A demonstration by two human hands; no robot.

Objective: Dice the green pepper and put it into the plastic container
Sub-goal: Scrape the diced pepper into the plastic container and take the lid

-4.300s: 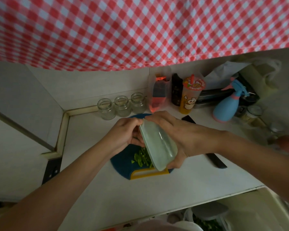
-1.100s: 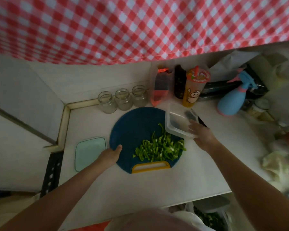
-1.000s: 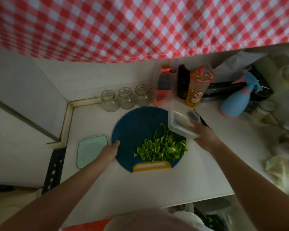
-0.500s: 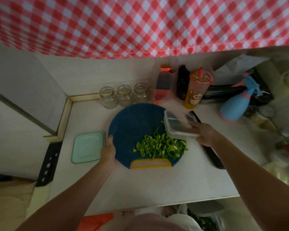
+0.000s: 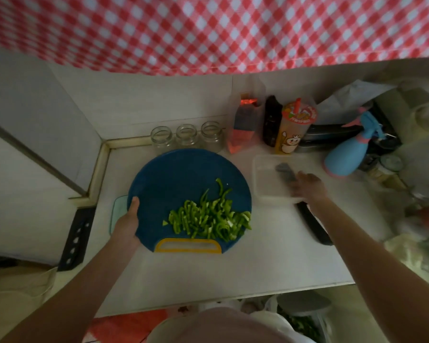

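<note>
Two hands: left hand point(image 5: 125, 225) grips board point(image 5: 178, 174) edge; right hand point(image 5: 307, 188) blurred, perhaps touching container point(image 5: 265, 179), fingers' state unclear; pepper point(image 5: 208, 216) on board.

We find no text that can be read with certainty. The orange drink cup point(image 5: 290, 137), right of centre in the upper half of the frame, has coloured lettering on its lid, too blurred to make out, and a cartoon animal on its side. The red packet point(image 5: 243, 129) to its left shows no letters we can decipher.
</note>
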